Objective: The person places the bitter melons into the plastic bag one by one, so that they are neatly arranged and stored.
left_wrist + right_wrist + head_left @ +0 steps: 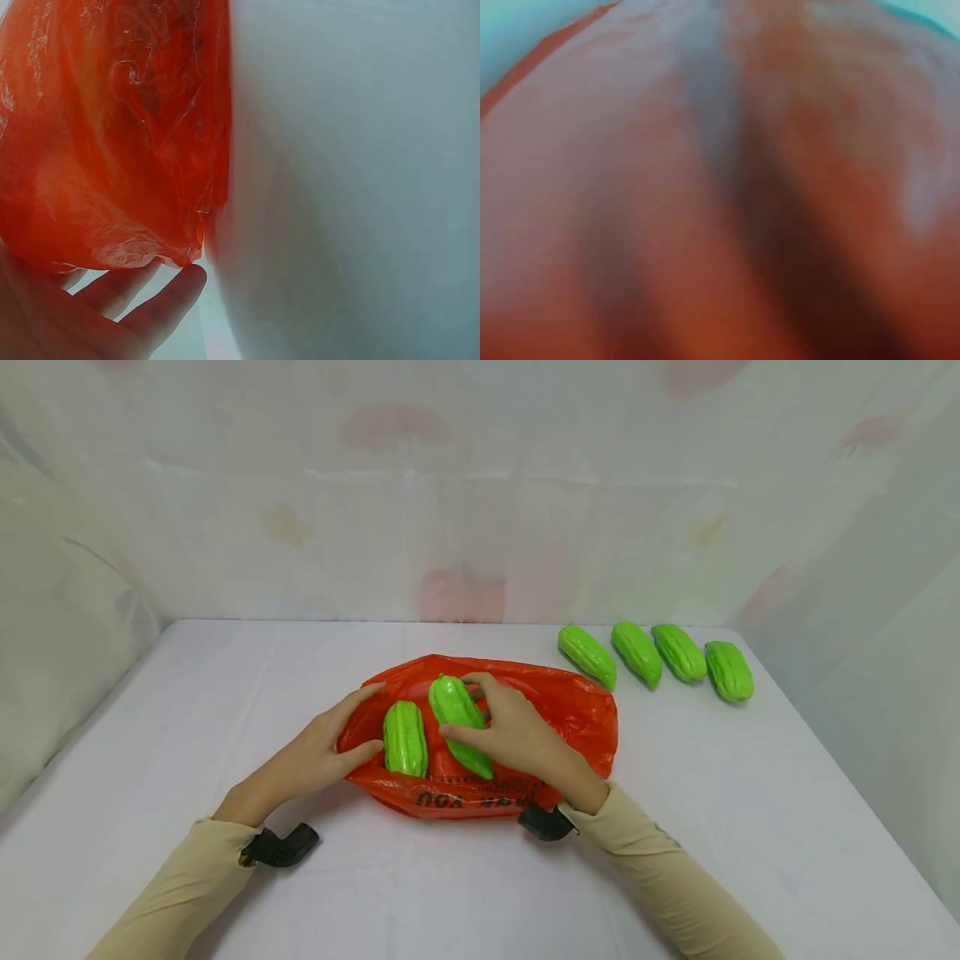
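A red plastic bag (577, 710) lies with its mouth spread wide, and one ribbed green bitter gourd (405, 739) rests inside at the left. My right hand (517, 722) holds a second bitter gourd (454, 700) over the bag's opening, thumb on the near side and fingers on the far side. At the bag's left end is my left hand (330, 747), thumb and fingers spread along the rim. In the left wrist view its fingers (169, 304) extend straight against the red plastic. Blurred red plastic (690, 262) fills most of the right wrist view.
Several more bitter gourds lie in a row at the back right of the white table (735, 827); the leftmost gourd (587, 653) is just behind the bag's right end. Pale patterned cloth (480, 527) hangs behind the table and along both sides.
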### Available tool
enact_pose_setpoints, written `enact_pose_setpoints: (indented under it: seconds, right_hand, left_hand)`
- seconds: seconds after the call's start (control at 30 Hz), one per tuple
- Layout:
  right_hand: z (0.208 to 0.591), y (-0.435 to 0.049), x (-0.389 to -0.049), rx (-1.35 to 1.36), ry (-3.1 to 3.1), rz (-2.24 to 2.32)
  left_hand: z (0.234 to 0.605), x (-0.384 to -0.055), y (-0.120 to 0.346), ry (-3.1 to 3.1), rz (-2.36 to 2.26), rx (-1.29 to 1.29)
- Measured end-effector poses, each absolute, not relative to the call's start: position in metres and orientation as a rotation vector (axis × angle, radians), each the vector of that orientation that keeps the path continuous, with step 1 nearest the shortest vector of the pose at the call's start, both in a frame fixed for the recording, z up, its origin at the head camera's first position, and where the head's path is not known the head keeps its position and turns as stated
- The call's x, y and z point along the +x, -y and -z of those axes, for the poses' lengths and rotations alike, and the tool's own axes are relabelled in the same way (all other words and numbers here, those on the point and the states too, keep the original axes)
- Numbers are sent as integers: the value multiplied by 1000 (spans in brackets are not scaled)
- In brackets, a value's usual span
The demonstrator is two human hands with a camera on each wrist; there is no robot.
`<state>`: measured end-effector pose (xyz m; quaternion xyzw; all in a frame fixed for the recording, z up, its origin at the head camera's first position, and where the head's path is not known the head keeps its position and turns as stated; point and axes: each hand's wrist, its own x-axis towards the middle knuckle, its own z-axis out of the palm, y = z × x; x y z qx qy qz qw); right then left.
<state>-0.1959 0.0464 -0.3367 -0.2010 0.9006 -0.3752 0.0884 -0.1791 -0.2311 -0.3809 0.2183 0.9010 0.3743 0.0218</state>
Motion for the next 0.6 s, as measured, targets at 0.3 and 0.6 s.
enact_pose_setpoints:
  seconds: [0.3, 0.6]
  right_hand:
    - [341, -38, -194, -600, -2650, 1072]
    - [348, -33, -196, -581, -2641, 1086]
  left_hand:
    - [379, -179, 230, -2800, -1155, 681]
    - [378, -178, 231, -2797, -1155, 668]
